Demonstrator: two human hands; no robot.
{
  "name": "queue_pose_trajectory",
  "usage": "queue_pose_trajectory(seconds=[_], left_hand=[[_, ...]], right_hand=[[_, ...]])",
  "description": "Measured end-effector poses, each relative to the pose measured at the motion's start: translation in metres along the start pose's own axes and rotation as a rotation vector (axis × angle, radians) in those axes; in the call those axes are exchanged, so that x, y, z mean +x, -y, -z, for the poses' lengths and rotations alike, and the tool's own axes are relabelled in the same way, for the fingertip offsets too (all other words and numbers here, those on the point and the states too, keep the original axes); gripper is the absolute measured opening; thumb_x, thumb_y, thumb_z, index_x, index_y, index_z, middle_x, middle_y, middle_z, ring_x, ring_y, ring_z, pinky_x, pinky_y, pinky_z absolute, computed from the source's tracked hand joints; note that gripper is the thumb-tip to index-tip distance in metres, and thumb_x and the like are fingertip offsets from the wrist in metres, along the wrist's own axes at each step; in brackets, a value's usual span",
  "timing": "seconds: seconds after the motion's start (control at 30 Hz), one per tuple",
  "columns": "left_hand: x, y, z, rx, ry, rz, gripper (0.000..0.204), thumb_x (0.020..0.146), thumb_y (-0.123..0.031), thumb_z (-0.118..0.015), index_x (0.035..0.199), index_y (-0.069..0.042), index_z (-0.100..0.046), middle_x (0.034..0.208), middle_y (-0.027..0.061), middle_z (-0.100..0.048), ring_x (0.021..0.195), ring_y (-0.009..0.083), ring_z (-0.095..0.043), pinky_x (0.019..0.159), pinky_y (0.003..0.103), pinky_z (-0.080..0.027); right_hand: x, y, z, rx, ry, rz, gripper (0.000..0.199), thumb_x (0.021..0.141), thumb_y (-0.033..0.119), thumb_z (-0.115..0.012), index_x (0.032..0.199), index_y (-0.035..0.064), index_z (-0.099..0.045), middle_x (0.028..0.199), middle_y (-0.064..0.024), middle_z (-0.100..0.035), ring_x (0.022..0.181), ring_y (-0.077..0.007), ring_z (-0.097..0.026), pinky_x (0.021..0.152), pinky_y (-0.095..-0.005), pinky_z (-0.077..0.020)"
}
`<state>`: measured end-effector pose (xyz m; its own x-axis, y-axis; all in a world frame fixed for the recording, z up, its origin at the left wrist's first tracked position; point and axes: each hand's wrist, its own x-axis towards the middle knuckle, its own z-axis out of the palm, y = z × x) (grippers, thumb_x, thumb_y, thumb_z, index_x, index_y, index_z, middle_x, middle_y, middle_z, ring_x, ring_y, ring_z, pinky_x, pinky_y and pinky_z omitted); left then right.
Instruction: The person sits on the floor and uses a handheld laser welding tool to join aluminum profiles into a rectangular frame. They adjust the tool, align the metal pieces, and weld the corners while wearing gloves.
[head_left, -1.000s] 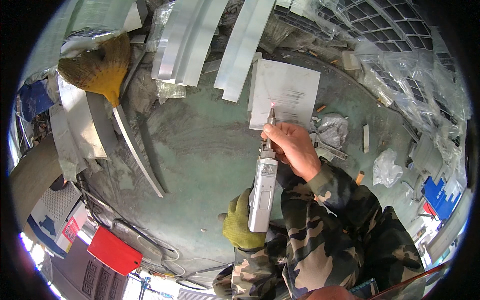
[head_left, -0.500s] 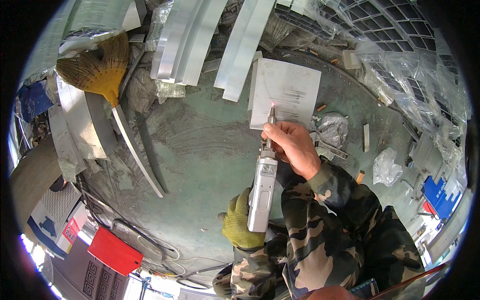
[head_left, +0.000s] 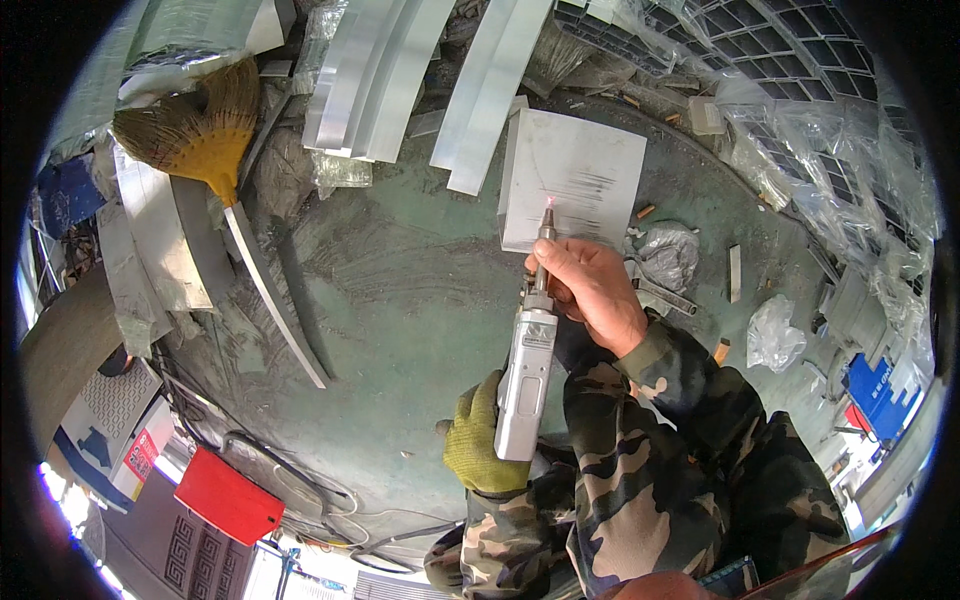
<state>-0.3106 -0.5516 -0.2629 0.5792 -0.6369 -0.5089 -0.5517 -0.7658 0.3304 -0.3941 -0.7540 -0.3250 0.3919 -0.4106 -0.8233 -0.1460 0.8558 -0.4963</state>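
Observation:
A grey handheld laser welding gun (head_left: 526,385) points away from me, its slim metal nozzle toward a pale sheet-metal piece (head_left: 590,150) with dark streaks. A small pinkish-red light spot glows on the metal just beyond the tip; whether the tip touches cannot be told. My left hand (head_left: 475,440), in a yellow-green work glove, is closed on the gun's rear body, its fingers partly hidden. Bare, my right hand (head_left: 595,290) pinches the gun's front section behind the tip, with thumb and fingers closed around it.
Long aluminium profiles (head_left: 375,80) lie beyond, left of the sheet. A yellow-bound broom (head_left: 205,150) lies at left. Cables (head_left: 270,460) run near a red panel (head_left: 228,497) at lower left. Crumpled plastic (head_left: 775,333) and wrapped dark grids (head_left: 790,50) are at right.
The whole scene sits slightly higher in the view. My hands keep their hold on the welding gun, and the light spot stays on the sheet among the streaks.

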Motion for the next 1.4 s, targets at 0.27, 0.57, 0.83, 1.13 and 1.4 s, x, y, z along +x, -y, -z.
queue_pose_trajectory(seconds=[0.27,0.57,0.83,1.13,1.4], left_hand=[[-0.002,-0.003,0.007,0.053,-0.153,-0.077,0.028,0.081,-0.030,-0.082,0.104,-0.016,-0.076,0.095,0.0077,-0.074,0.081,0.0292,-0.072,0.070,0.039,-0.058],[-0.062,-0.002,0.047,-0.093,-0.263,0.033,0.043,0.081,-0.025,-0.075,0.122,-0.014,-0.072,0.108,0.0107,-0.074,0.091,0.0316,-0.073,0.084,0.041,-0.053],[-0.161,-0.014,0.078,-0.198,-0.527,0.090,0.048,0.078,-0.020,-0.078,0.126,-0.013,-0.071,0.112,0.0125,-0.073,0.092,0.0339,-0.073,0.080,0.040,-0.057],[-0.256,-0.051,0.079,-0.423,-0.859,0.159,0.052,0.081,-0.021,-0.076,0.131,-0.010,-0.066,0.120,0.0170,-0.070,0.094,0.0348,-0.073,0.074,0.040,-0.059],[-0.328,-0.100,0.053,-0.398,-0.837,0.120,0.057,0.080,-0.013,-0.076,0.136,-0.012,-0.064,0.127,0.0136,-0.068,0.108,0.0359,-0.070,0.086,0.041,-0.058]], right_hand=[[-0.015,0.008,0.005,-0.017,-0.011,-0.078,0.043,0.102,0.046,-0.065,0.097,0.0028,-0.070,0.069,0.0015,-0.054,0.054,-0.0047,-0.042,0.047,-0.0213,-0.0260],[-0.079,0.040,-0.019,-0.424,0.458,0.000,0.053,0.102,0.052,-0.064,0.106,-0.0005,-0.068,0.087,-0.0037,-0.070,0.071,-0.0089,-0.063,0.057,-0.0248,-0.0476],[-0.216,0.073,-0.066,-1.106,0.730,0.525,0.065,0.091,0.064,-0.070,0.094,-0.0012,-0.067,0.080,-0.0181,-0.072,0.076,-0.0382,-0.071,0.066,-0.0433,-0.0548],[-0.361,0.040,-0.082,-1.060,0.676,0.823,0.079,0.083,0.065,-0.077,0.122,-0.0009,-0.059,0.090,-0.0157,-0.072,0.081,-0.0352,-0.072,0.071,-0.0420,-0.0557],[-0.414,0.001,-0.022,-0.904,0.572,0.819,0.059,0.085,0.017,-0.079,0.135,-0.0032,-0.054,0.105,-0.0144,-0.068,0.088,-0.0223,-0.067,0.082,-0.0351,-0.0549]])
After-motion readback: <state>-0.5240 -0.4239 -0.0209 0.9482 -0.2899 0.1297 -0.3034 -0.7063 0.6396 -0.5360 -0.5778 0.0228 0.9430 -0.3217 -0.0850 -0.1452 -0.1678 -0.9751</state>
